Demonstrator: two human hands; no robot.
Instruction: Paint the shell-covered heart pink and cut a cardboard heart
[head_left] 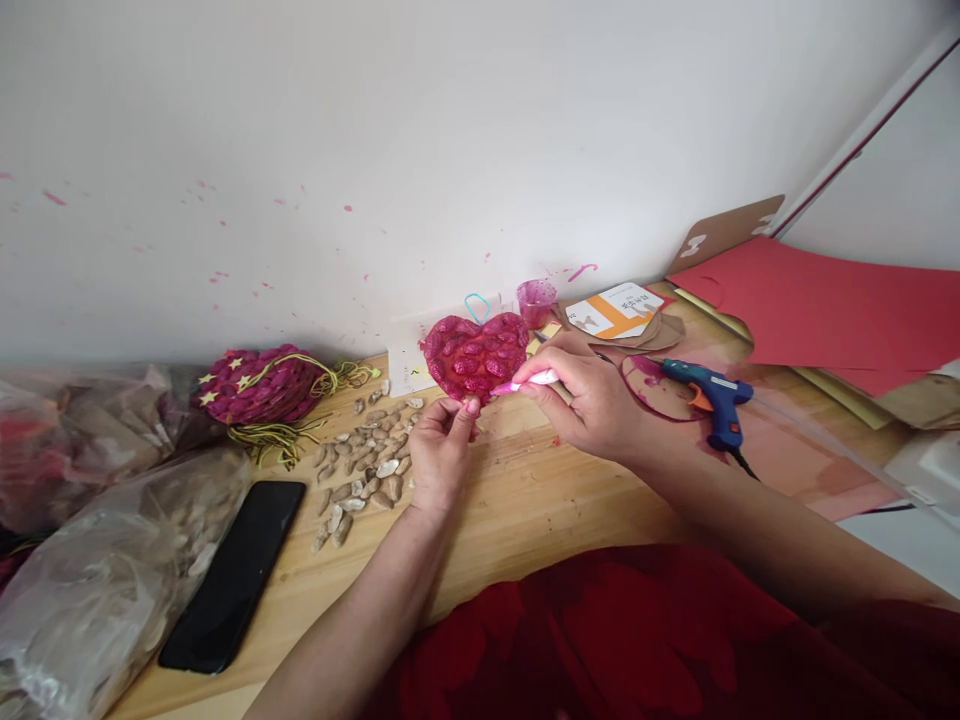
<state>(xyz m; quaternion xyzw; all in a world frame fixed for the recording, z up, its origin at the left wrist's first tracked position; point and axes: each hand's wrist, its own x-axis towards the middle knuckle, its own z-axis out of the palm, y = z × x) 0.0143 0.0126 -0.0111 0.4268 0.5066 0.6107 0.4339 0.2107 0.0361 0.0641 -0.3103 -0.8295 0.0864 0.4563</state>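
Left to right: a magenta, shell-covered pile with yellow cords (279, 390); loose tan peanut shells (367, 450) on the pale wooden counter (517, 510); the left hand (442, 440), fingers pinching the lower tip of a magenta, shell-covered heart (471, 350); a white, pink-tipped pen-like tool (543, 378) at its lower edge, gripped by the right hand's (581, 395) fingers. The heart's face appears largely coloured; its lower edge is probably unfinished.

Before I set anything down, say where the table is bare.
Mostly bare wood lies between the left forearm and right forearm, beyond the red garment. Another patch sits between phone and left forearm, below the peanuts. Crowded: bags at left, heart and cup at back, glue gun and red paper at right.
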